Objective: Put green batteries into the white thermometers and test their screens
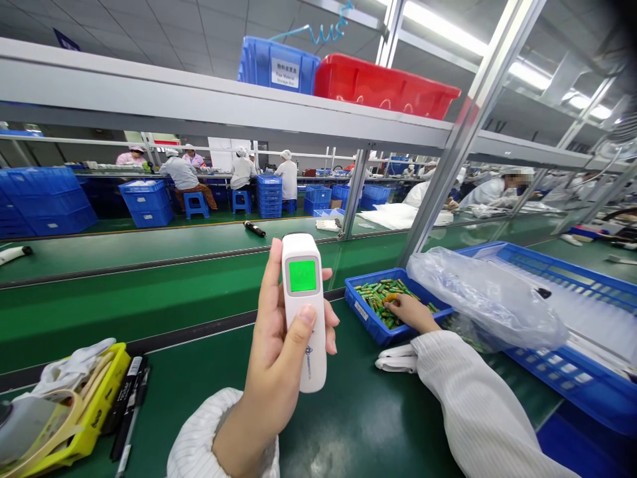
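Apparently the left hand (273, 365) is wrapped around a white thermometer (306, 348), its thumb resting below the screen (302, 275). The screen glows plain green, suggesting this 1 unit is assembled and powered, though no readable digits show. The right hand (413, 313) dips bent fingers among green-and-gold batteries (373, 292); whether it pinches 1 is hard to tell. Plenty lie loose there, so much seems left to handle.

The thermometer is smooth, glossy plastic with rounded edges; the batteries are small, slick cylinders, jumbled in a shallow blue tray (373, 325). Smooth white pieces (395, 359) lie beside the ribbed right cuff (428, 348). Farther right, a crinkled clear bag (478, 292) overlaps a slotted blue basket (587, 382). Leftward on the satiny green bench (343, 431) sit dark markers (127, 401) and a yellow tray (102, 415).
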### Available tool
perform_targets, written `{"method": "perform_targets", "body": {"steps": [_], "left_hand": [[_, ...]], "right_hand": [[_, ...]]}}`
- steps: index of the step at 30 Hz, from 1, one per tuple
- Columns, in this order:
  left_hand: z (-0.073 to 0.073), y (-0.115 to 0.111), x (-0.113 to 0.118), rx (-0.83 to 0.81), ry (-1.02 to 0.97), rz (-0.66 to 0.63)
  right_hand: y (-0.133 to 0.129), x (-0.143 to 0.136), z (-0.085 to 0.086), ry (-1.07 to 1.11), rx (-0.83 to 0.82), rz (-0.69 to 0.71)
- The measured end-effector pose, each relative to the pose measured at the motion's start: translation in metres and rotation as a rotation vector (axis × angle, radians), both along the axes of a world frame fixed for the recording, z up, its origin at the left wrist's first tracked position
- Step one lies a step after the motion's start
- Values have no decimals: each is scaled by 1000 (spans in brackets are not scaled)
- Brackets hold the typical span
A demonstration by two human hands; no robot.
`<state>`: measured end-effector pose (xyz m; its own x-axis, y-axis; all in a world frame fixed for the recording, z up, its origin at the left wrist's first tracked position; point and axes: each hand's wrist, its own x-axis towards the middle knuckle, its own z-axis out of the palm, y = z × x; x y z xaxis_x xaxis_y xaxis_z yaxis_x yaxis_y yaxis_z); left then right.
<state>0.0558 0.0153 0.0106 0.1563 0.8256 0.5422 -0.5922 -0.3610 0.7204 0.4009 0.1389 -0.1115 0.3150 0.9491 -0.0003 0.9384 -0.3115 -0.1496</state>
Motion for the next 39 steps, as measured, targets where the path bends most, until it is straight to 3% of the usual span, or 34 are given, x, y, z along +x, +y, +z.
{"method": "perform_targets", "body": {"steps": [39], "left_hand": [[3, -1, 0, 2, -1, 44]], "right_hand": [[-2, -1, 1, -13, 26, -15]]}}
